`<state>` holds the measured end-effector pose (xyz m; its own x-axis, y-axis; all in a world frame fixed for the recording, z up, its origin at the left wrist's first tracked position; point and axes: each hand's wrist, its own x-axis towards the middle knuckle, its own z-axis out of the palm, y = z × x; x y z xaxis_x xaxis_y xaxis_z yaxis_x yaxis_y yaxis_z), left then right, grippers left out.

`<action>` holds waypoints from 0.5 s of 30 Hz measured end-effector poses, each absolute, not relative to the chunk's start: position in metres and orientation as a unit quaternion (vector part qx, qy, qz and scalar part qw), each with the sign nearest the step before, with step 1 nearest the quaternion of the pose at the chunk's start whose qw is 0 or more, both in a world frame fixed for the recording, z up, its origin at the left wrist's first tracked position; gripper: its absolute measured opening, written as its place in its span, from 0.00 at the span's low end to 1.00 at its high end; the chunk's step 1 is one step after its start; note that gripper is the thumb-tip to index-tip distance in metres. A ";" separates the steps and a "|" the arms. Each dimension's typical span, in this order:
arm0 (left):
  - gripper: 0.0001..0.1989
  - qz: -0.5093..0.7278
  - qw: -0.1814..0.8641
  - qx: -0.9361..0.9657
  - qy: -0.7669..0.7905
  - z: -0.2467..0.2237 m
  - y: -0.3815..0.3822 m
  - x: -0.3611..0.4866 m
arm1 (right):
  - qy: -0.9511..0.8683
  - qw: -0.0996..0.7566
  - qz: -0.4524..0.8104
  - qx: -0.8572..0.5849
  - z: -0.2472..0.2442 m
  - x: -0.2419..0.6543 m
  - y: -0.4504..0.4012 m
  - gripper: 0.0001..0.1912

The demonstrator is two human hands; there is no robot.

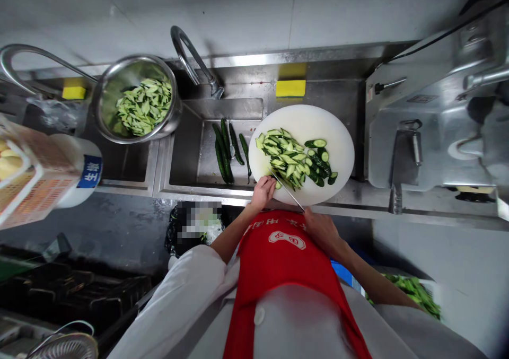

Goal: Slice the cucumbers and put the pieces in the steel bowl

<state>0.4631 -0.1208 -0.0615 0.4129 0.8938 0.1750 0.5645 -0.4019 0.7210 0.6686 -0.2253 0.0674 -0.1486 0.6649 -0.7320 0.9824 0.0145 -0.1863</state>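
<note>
Right hand grips the knife at the board's near edge; left hand's fingers bunch narrow, their hold unclear. Cut cucumber covers mid-board, more fills the bowl; whole cucumbers lie uncut in the sink. White surface shows along the board's far edge!

Reference point: the curved faucet behind the sink. A yellow sponge lies to its right; a metal machine stands well beyond, same side. To its left: a second yellow sponge, crumpled clear plastic and a perforated plastic basket with pale yellow contents. Nearer the wearer than the faucet: a black bag.
</note>
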 end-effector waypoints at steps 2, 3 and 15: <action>0.13 0.287 0.294 0.786 0.462 -0.061 -0.121 0.463 | 0.676 0.232 -0.341 0.611 0.069 0.669 -0.224 0.12; 0.13 0.289 0.295 0.784 0.463 -0.061 -0.121 0.463 | 0.672 0.238 -0.342 0.612 0.069 0.669 -0.223 0.11; 0.14 0.300 0.292 0.784 0.459 -0.066 -0.123 0.458 | 0.675 0.242 -0.332 0.612 0.068 0.665 -0.217 0.15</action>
<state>0.4577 -0.1229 -0.0664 0.3988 0.8944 0.2025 0.5444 -0.4086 0.7326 0.6649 -0.2168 0.0676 -0.1329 0.6663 -0.7338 0.9879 0.0297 -0.1520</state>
